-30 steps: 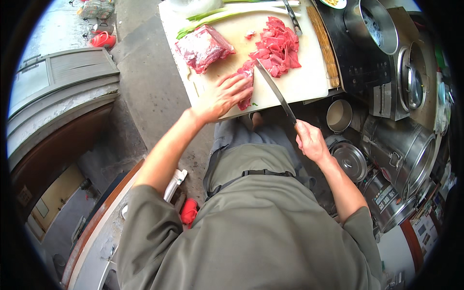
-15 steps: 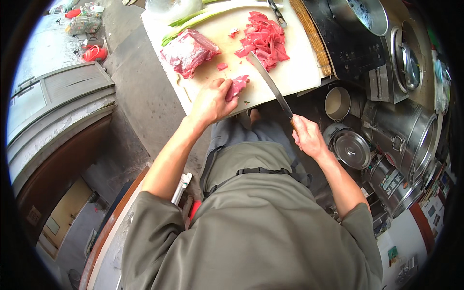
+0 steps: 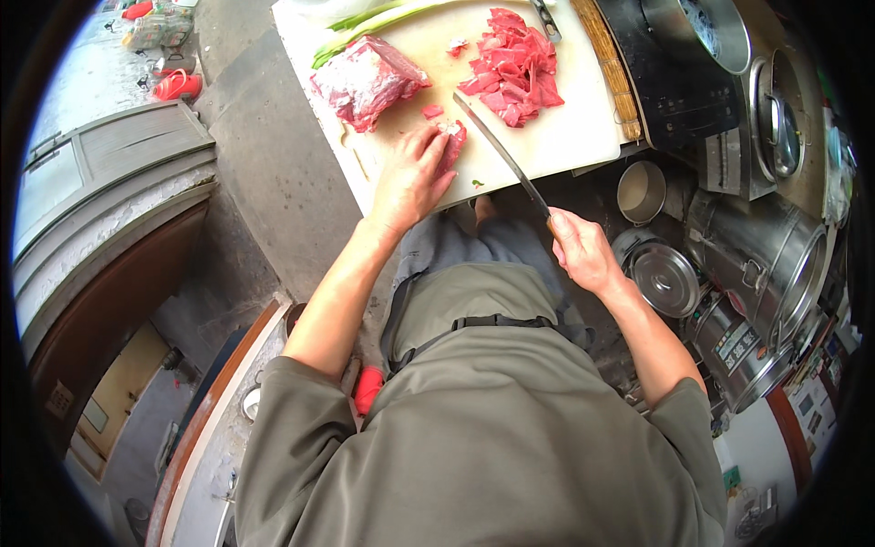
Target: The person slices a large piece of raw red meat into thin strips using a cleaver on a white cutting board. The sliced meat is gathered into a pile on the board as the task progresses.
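Note:
On the white cutting board (image 3: 565, 150) my left hand (image 3: 412, 178) grips a small piece of raw meat (image 3: 452, 148), its fingers curled over the meat's left side. My right hand (image 3: 583, 251) is closed round the handle of a long knife (image 3: 503, 155). The blade slants up and left, its tip right of the held piece and apart from it. A large chunk of raw meat (image 3: 369, 82) lies beyond my left hand. To its right is a pile of thin red meat slices (image 3: 515, 71). Small scraps of meat (image 3: 432, 111) lie between them.
Green onion stalks (image 3: 392, 27) and a second knife's dark handle (image 3: 547, 20) lie at the board's far side. Right of the board are a woven bamboo strip (image 3: 609, 68), a black cooktop (image 3: 684, 100) and a metal pot (image 3: 700, 32). Steel vessels (image 3: 756, 251) stand lower right.
My left hand has turned the small meat piece more upright. The knife's tip has swung left, away from the slice pile. The board's view has shifted slightly up and right.

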A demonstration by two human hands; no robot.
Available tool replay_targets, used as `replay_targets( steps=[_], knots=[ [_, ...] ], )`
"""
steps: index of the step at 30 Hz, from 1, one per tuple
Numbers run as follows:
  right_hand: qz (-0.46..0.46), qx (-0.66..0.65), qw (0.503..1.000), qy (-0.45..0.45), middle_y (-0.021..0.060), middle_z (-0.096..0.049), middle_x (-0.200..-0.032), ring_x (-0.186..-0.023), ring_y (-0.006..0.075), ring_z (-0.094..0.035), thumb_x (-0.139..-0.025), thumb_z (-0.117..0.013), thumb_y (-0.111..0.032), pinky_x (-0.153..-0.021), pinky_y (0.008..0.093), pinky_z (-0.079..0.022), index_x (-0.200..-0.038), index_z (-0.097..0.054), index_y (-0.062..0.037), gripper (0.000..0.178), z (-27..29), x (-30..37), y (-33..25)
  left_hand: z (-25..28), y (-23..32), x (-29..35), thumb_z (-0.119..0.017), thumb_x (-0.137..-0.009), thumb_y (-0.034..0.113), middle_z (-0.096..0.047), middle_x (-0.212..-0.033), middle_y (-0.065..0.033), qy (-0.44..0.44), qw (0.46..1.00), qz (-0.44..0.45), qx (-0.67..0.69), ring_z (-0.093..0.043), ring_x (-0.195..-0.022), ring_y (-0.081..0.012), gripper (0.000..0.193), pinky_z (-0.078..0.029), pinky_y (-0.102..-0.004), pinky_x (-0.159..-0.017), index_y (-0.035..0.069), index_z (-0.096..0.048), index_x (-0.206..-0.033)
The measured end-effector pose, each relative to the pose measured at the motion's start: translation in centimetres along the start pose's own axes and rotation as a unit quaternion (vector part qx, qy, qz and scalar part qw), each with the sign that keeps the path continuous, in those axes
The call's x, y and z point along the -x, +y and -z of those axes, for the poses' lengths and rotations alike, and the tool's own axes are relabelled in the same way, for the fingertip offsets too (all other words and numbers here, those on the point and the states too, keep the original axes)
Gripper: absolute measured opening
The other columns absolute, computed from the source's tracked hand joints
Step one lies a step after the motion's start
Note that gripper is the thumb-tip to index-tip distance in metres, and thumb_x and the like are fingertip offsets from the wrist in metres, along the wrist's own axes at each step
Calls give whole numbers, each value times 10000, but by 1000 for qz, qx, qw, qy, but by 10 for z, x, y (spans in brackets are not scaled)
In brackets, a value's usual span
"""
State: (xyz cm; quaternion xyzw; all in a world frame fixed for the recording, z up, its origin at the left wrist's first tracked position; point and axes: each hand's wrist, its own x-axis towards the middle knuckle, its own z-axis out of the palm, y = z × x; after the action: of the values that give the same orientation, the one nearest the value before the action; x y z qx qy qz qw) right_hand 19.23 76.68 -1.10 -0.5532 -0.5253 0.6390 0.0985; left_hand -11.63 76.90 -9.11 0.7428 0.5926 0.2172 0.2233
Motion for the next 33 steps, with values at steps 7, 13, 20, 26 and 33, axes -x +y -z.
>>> replay_targets(
  steps=[7, 13, 20, 26, 33],
  knots=[
    [-5, 136, 990, -31, 103, -624, -792, -659, 163, -581, -1113, -519, -365, -674, 337, -512, -1310, -610, 72, 488, 4, -1, -26, -6, 12, 6, -742, -750, 49, -573, -1357, -190, -13, 997, -72, -5, -537, -1279, -391, 586, -427, -493, -1126, -27, -608, -1315],
    [23, 166, 985, -38, 165, -660, -838, -753, 304, -655, -1097, -535, -323, -766, 379, -524, -1299, -591, 32, 412, 0, -1, -24, -23, 2, 12, -746, -742, -3, -605, -1305, -192, -23, 994, -106, 0, -538, -1294, -404, 491, -424, -517, -1129, -27, -664, -1225],
    [18, 260, 963, -62, 224, -716, -904, -853, 429, -700, -1078, -550, -328, -772, 476, -552, -1311, -595, 46, 443, 15, -3, -35, -25, -4, 11, -783, -738, 46, -623, -1230, -169, 6, 994, -110, 25, -576, -1209, -385, 394, -456, -516, -1076, -10, -688, -1117],
    [-9, 253, 964, -77, 216, -713, -834, -822, 447, -694, -1070, -562, -341, -735, 504, -541, -1252, -619, 5, 395, 30, -1, -42, -35, -8, 13, -820, -718, 83, -623, -1232, -183, 63, 994, -85, -20, -582, -1180, -407, 418, -473, -541, -1034, 0, -689, -1106],
    [1, 218, 974, -68, 199, -686, -777, -776, 438, -682, -1071, -563, -317, -699, 492, -529, -1166, -614, -7, 328, 28, 2, -38, -33, -13, 9, -829, -706, 90, -637, -1203, -182, 54, 991, -122, 8, -610, -1147, -395, 390, -507, -531, -1028, 8, -704, -1067]
  ],
)
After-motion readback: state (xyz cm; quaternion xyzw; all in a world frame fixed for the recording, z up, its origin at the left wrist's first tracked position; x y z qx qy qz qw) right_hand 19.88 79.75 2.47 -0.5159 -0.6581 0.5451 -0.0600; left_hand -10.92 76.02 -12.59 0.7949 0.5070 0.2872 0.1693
